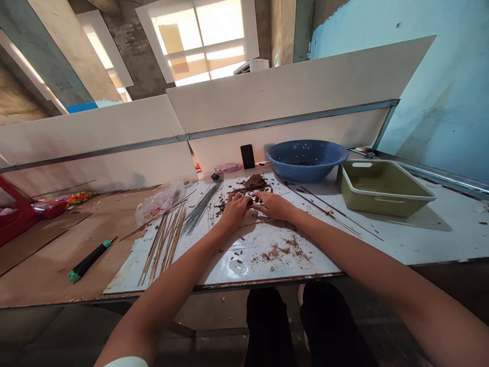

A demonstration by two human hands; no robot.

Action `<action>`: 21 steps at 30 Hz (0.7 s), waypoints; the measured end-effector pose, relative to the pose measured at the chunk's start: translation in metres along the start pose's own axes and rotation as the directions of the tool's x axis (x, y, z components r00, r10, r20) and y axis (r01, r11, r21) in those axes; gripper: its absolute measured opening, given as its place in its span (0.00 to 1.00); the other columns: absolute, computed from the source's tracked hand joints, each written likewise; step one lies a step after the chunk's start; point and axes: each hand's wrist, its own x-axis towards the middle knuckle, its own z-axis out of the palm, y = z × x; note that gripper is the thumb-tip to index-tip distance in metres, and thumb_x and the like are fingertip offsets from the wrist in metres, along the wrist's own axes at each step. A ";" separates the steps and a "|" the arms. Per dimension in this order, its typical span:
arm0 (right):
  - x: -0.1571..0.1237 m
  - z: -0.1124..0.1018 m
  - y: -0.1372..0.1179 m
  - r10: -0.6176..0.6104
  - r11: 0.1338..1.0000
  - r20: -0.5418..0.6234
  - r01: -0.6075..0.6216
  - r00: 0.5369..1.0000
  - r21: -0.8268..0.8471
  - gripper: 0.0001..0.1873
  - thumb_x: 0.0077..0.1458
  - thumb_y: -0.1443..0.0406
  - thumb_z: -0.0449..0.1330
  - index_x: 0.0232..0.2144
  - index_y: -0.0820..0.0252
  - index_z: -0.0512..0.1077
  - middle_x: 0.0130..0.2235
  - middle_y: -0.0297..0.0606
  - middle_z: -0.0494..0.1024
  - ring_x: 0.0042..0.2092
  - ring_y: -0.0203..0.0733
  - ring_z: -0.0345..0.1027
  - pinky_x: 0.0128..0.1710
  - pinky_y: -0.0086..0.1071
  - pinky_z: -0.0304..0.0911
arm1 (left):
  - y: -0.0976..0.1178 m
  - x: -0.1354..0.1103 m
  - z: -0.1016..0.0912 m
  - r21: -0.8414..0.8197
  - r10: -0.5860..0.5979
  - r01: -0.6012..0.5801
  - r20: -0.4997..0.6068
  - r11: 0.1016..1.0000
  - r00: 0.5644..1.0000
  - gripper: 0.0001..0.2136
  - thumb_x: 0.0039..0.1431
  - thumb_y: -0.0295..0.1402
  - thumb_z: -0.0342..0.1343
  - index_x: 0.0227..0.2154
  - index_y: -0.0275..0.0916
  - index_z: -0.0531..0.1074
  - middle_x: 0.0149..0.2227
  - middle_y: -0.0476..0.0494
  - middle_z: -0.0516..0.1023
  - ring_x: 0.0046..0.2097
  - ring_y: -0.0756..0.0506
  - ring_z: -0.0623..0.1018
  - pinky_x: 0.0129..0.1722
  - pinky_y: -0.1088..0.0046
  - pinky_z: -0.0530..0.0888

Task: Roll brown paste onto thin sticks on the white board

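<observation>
- Head view, looking down on a white board (pixel 244 270) laid over a tabletop: the left hand (pixel 235 210) and right hand (pixel 273 205) meet near the board's far edge.
- Left fingers curl downward, pressed together; right fingers reach toward them, also close together. Their tips nearly touch. Whatever lies beneath is hidden, so I can't tell if they pinch anything.
- A lump of brown paste (pixel 255 182) sits just beyond the hands, near the far edge; a fair mound remains.
- Brown crumbs (pixel 283 251) are scattered across the board toward its near edge.
- Thin brown sticks (pixel 164 245) lie in a loose fan on the board's left side, beside a sheaf of grey wires (pixel 201 208). Whether any carry paste is too small to tell.
- A blue bowl (pixel 305 171) stands just past the far edge, with an olive tray (pixel 382 201) to its right.
</observation>
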 end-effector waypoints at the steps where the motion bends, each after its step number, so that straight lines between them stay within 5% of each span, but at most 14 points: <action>1: 0.000 0.003 0.003 -0.037 0.999 -0.009 0.038 0.999 0.028 0.22 0.75 0.57 0.67 0.65 0.58 0.75 0.63 0.56 0.84 0.64 0.60 0.80 0.63 0.52 0.75 | 0.000 0.000 0.000 -0.011 -0.001 0.001 -0.002 1.000 1.000 0.08 0.79 0.34 0.58 0.51 0.41 0.80 0.46 0.36 0.87 0.53 0.33 0.80 0.63 0.52 0.70; 6: 0.000 0.014 0.008 -0.065 0.996 -0.063 0.069 0.996 0.056 0.19 0.74 0.65 0.65 0.64 0.57 0.77 0.61 0.53 0.86 0.62 0.58 0.82 0.63 0.51 0.76 | -0.001 0.001 0.001 -0.073 -0.011 0.009 -0.020 0.997 1.000 0.10 0.80 0.34 0.56 0.55 0.40 0.80 0.46 0.36 0.86 0.52 0.34 0.80 0.59 0.54 0.74; 12: -0.002 0.011 0.009 -0.023 0.999 -0.081 0.027 0.996 0.047 0.17 0.75 0.63 0.64 0.63 0.58 0.79 0.61 0.53 0.87 0.60 0.59 0.83 0.62 0.51 0.77 | -0.003 0.002 0.011 -0.155 -0.079 0.078 -0.006 0.985 0.997 0.12 0.78 0.34 0.60 0.58 0.41 0.81 0.47 0.36 0.87 0.54 0.34 0.81 0.57 0.56 0.78; 21: 0.000 0.012 0.008 -0.071 0.995 -0.077 0.076 0.995 0.061 0.16 0.75 0.63 0.65 0.61 0.55 0.80 0.57 0.50 0.88 0.58 0.58 0.84 0.61 0.50 0.77 | -0.003 0.000 0.015 -0.242 -0.199 0.186 -0.030 0.952 0.980 0.05 0.74 0.33 0.64 0.46 0.43 0.84 0.42 0.39 0.87 0.51 0.34 0.80 0.52 0.58 0.78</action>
